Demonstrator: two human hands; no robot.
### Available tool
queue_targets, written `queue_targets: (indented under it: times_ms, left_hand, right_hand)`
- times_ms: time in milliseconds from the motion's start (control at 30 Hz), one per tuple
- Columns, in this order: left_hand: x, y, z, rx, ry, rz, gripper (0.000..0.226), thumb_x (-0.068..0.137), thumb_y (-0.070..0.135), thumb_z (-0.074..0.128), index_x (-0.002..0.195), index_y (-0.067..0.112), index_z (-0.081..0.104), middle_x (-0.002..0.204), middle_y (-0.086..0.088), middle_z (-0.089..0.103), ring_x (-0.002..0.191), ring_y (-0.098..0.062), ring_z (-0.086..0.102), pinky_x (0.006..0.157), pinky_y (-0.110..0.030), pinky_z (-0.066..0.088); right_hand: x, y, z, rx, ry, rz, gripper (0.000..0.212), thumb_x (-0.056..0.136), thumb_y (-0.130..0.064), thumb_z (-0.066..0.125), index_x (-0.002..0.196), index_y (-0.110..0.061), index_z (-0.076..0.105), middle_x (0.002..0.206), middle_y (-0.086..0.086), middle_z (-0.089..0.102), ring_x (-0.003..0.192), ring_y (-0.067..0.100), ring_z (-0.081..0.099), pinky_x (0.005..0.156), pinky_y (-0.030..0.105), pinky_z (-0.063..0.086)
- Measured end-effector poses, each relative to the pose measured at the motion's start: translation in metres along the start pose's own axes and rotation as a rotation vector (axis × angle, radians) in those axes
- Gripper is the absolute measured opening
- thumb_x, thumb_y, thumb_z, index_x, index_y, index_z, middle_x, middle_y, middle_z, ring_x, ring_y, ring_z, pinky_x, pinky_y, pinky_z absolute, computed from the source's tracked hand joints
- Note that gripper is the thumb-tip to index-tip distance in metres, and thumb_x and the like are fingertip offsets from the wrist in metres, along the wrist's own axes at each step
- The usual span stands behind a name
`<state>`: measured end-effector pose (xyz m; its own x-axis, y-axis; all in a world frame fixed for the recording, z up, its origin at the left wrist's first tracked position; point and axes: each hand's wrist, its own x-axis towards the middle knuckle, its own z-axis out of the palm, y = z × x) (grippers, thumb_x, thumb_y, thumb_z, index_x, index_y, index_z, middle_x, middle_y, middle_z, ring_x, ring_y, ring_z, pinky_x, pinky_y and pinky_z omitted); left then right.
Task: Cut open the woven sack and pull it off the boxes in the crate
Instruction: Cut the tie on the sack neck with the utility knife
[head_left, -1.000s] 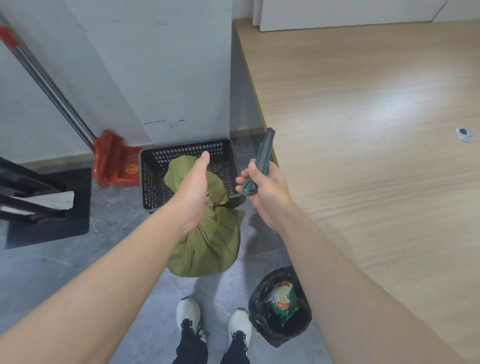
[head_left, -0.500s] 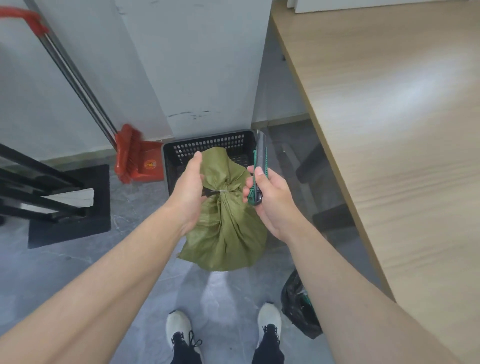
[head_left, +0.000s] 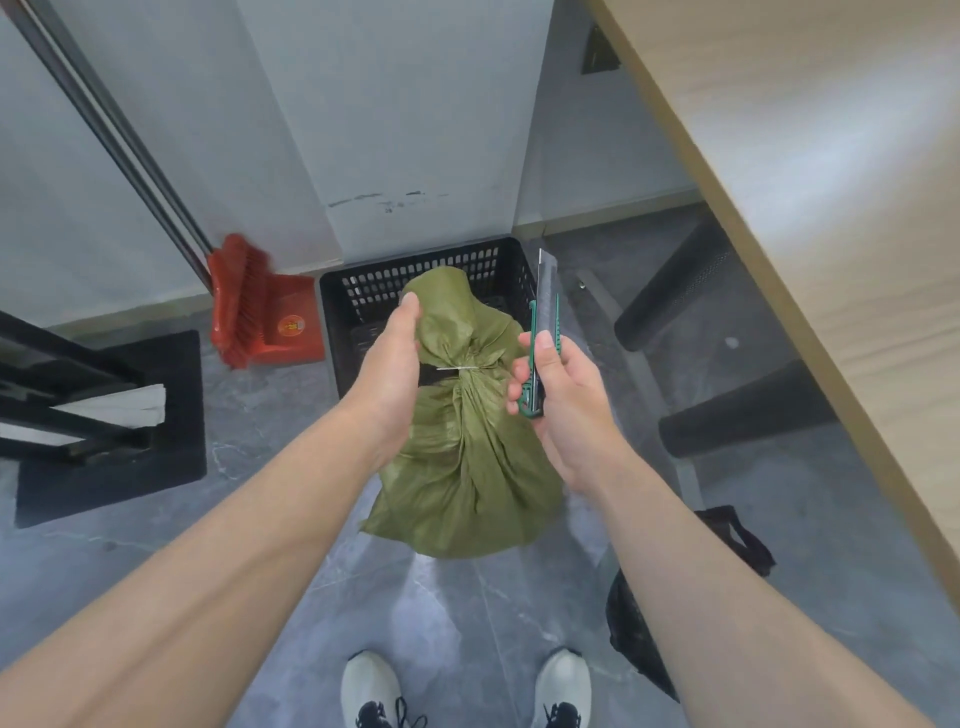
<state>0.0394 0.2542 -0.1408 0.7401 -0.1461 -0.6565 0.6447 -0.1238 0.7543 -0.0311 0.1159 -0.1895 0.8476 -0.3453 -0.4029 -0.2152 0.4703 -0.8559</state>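
The green sack (head_left: 467, 452) is tied and not cut yet, held above the near edge of the black crate (head_left: 363, 291) by the left hand (head_left: 389, 374), while the right hand (head_left: 558, 395) grips the knife (head_left: 545, 322).

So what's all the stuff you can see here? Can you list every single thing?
sack: 1, green, tied at the neck, held up in front of the crate
tie: 1, pale, around the sack's neck
crate: 1, black, on the floor by the wall
knife: 1, green handle, blade out and pointing up
broom: 1, red, leaning on the wall
dustpan: 1, red, beside the broom
mat: 1, black, floor at left
table: 1, light wood, right
bag: 1, black, under the table edge
shoes: 2, white, bottom
left hand: 1, gripping the sack's neck
right hand: 1, holding the knife
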Motion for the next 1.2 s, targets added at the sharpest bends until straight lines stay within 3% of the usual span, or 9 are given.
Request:
queue_targets:
  times_ms: [100, 200, 333, 467, 600, 733, 900, 1000, 1200]
  left_hand:
    - [0.026, -0.038, 0.014, 0.002, -0.017, 0.050, 0.053, 0.108, 0.053, 0.031, 0.146, 0.023, 0.053, 0.157, -0.006, 0.045, 0.144, -0.015, 0.036, 0.102, -0.032, 0.026]
    - [0.062, -0.076, 0.023, 0.044, -0.008, 0.117, 0.052, 0.110, 0.048, 0.030, 0.150, 0.022, 0.051, 0.156, -0.003, 0.047, 0.145, -0.018, 0.039, 0.111, -0.035, 0.029]
    - [0.118, -0.126, 0.021, 0.398, 0.132, 0.425, 0.026, 0.104, 0.026, 0.054, 0.127, 0.021, 0.067, 0.114, 0.013, 0.066, 0.107, -0.007, 0.063, 0.085, -0.023, 0.048]
    - [0.168, -0.168, 0.013, 0.713, 0.272, 0.670, 0.021, 0.095, 0.014, 0.066, 0.113, 0.020, 0.076, 0.111, 0.003, 0.070, 0.086, -0.016, 0.068, 0.085, -0.034, 0.057]
    - [0.204, -0.193, 0.009, 0.786, 0.294, 0.812, 0.023, 0.093, 0.015, 0.070, 0.115, 0.018, 0.075, 0.118, -0.003, 0.068, 0.099, -0.022, 0.070, 0.098, -0.042, 0.055]
    - [0.224, -0.204, 0.011, 0.788, 0.310, 0.875, 0.023, 0.092, 0.016, 0.074, 0.115, 0.016, 0.076, 0.111, 0.000, 0.065, 0.092, -0.018, 0.067, 0.096, -0.032, 0.052]
    - [0.237, -0.212, 0.010, 0.890, 0.397, 0.851, 0.018, 0.091, 0.030, 0.076, 0.109, 0.028, 0.076, 0.108, 0.000, 0.066, 0.114, -0.030, 0.050, 0.093, -0.038, 0.036]
    - [0.239, -0.214, 0.010, 0.826, 0.366, 0.816, 0.011, 0.089, 0.032, 0.078, 0.099, 0.032, 0.075, 0.112, -0.003, 0.059, 0.120, -0.033, 0.045, 0.103, -0.043, 0.037]
    - [0.234, -0.218, 0.007, 0.726, 0.224, 0.952, 0.009, 0.094, 0.024, 0.073, 0.089, 0.029, 0.066, 0.102, 0.008, 0.061, 0.102, -0.018, 0.061, 0.100, -0.046, 0.049]
  right_hand:
    - [0.024, 0.033, -0.025, -0.065, -0.007, -0.062, 0.024, 0.111, -0.029, 0.044, 0.109, -0.009, 0.056, 0.069, -0.001, 0.052, 0.058, 0.015, 0.048, 0.052, 0.029, 0.043]
    - [0.049, 0.066, -0.048, -0.098, -0.034, -0.113, 0.025, 0.110, -0.032, 0.044, 0.108, -0.011, 0.058, 0.069, -0.002, 0.052, 0.059, 0.015, 0.049, 0.054, 0.031, 0.044]
    - [0.075, 0.106, -0.067, -0.072, -0.030, -0.145, 0.039, 0.110, -0.038, 0.041, 0.120, -0.005, 0.059, 0.074, 0.004, 0.056, 0.060, 0.017, 0.053, 0.057, 0.032, 0.047]
    - [0.097, 0.144, -0.078, -0.089, -0.011, -0.219, 0.037, 0.111, -0.036, 0.041, 0.116, -0.006, 0.064, 0.080, 0.012, 0.069, 0.068, 0.025, 0.063, 0.064, 0.041, 0.056]
    - [0.112, 0.171, -0.088, -0.172, 0.045, -0.306, 0.028, 0.107, -0.030, 0.054, 0.105, -0.002, 0.057, 0.081, 0.008, 0.072, 0.065, 0.024, 0.066, 0.058, 0.039, 0.057]
    - [0.122, 0.193, -0.099, -0.376, 0.056, -0.412, 0.026, 0.098, -0.023, 0.068, 0.106, -0.010, 0.047, 0.077, 0.010, 0.069, 0.057, 0.019, 0.057, 0.058, 0.034, 0.047]
    - [0.122, 0.207, -0.107, -0.727, 0.118, -0.531, 0.021, 0.097, -0.053, 0.062, 0.097, -0.033, 0.056, 0.074, 0.002, 0.070, 0.057, 0.011, 0.057, 0.059, 0.031, 0.045]
    - [0.122, 0.205, -0.111, -0.951, 0.198, -0.590, 0.026, 0.094, -0.059, 0.060, 0.097, -0.033, 0.060, 0.080, -0.008, 0.069, 0.077, 0.013, 0.066, 0.070, 0.037, 0.053]
    - [0.114, 0.198, -0.121, -1.275, 0.253, -0.634, 0.028, 0.086, -0.066, 0.060, 0.099, -0.042, 0.060, 0.077, -0.012, 0.065, 0.080, 0.019, 0.062, 0.065, 0.036, 0.050]
